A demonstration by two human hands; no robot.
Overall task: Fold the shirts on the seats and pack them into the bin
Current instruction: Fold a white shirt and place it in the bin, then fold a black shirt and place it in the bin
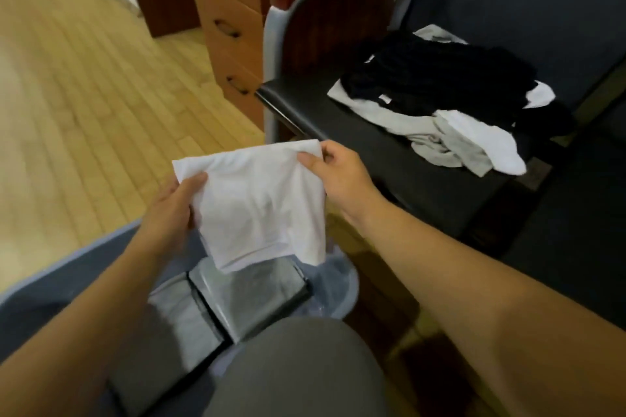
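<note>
A folded white shirt [261, 203] hangs in the air between both hands. My left hand [169, 210] grips its left edge, thumb on top. My right hand [335, 173] pinches its upper right corner. Directly below the shirt is the bin [342, 294], lined with a clear bag, with folded grey and dark garments [257, 298] inside. On the dark chair seat [423, 193] to the right lies a loose pile of black shirts [440, 81] and white shirts [474, 142].
A wooden drawer unit [230, 27] stands behind the chair's grey metal armrest [288, 10]. Light wood floor [84, 95] spreads to the left. My knee in grey fabric [294, 369] fills the bottom centre, partly hiding the bin.
</note>
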